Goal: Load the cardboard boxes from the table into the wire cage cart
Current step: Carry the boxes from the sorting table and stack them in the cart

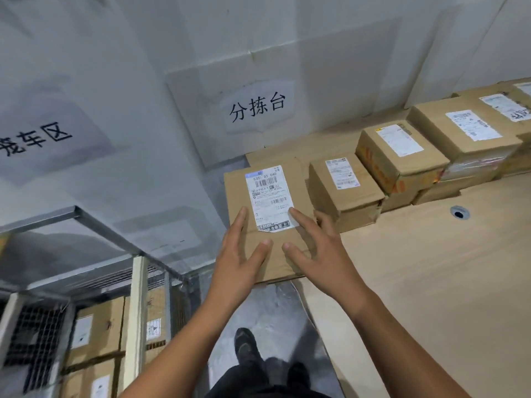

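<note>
A flat cardboard box (238,193) with a white shipping label lies at the left end of the brown table (431,282). My left hand (238,254) is over the box's near left part, fingers straight and spread. My right hand (316,248) is over its near right part, fingers spread, its index tip at the label's corner. Whether either palm presses the box I cannot tell. The wire cage cart (138,254) stands at the lower left with several labelled boxes (94,334) stacked inside.
More labelled cardboard boxes (402,159) line the table's back edge toward the right. A round hole (459,213) shows in the tabletop. Paper signs hang on the white wall (258,107). My feet stand on grey floor (273,311) between cart and table.
</note>
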The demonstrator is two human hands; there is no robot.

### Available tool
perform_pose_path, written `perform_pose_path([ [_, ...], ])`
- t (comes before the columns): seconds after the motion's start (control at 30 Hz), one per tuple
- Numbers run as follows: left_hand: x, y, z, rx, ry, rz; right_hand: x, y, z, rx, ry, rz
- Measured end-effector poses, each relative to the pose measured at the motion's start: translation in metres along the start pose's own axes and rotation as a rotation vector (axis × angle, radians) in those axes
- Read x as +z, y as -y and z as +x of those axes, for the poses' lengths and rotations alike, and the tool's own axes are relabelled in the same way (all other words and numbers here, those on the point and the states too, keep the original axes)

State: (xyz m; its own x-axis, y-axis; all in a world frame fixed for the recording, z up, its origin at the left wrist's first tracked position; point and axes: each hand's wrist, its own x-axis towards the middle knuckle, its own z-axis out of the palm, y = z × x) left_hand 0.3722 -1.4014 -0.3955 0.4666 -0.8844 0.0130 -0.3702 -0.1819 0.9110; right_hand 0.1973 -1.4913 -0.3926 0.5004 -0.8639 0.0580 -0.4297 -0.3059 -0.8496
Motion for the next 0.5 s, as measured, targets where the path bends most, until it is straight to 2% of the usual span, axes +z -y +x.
perform_pose_path([
  [0.23, -0.064, 0.024, -0.036, -0.019, -0.173, -0.065, 0.062, 0.047, 0.001, -0.127, 0.076, -0.014],
  [0.5, -0.181, 0.075, -0.100, -0.110, -0.436, -0.038, 0.176, 0.142, -0.011, -0.252, 0.298, -0.041],
])
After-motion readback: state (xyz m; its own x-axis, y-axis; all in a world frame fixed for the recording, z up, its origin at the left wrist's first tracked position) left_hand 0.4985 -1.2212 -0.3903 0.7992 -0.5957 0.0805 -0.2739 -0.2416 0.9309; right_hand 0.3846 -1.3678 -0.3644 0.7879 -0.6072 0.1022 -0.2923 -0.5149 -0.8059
